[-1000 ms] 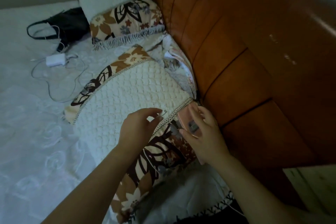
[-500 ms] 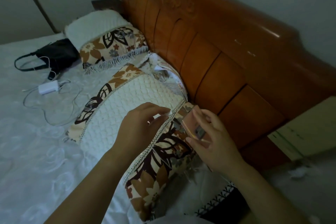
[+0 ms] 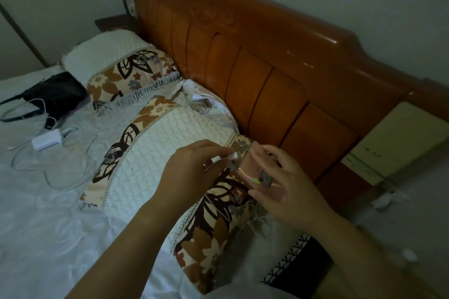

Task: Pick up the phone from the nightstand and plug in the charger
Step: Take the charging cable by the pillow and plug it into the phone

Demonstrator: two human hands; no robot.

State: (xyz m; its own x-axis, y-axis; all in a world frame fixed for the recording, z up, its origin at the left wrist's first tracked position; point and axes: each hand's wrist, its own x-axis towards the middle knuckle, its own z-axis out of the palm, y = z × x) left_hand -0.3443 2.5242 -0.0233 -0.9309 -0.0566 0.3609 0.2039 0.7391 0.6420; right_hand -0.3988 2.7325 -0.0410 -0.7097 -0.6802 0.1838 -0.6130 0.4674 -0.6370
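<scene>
Pinching the white plug (image 3: 232, 156), the left hand (image 3: 192, 172) has moved closer to the pink phone (image 3: 257, 173) gripped in the right hand (image 3: 286, 187), almost ready to plug in.

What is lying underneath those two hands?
A floral pillow on the bed lies beneath the left hand and right hand. The hands hide some of it.

A bed (image 3: 48, 238) with a white embroidered cover carries two floral-trimmed white pillows (image 3: 170, 153) by the wooden headboard (image 3: 267, 68), plus a black handbag (image 3: 56, 94) beside a white charger brick (image 3: 47, 139) with looped cables (image 3: 73, 177).
</scene>
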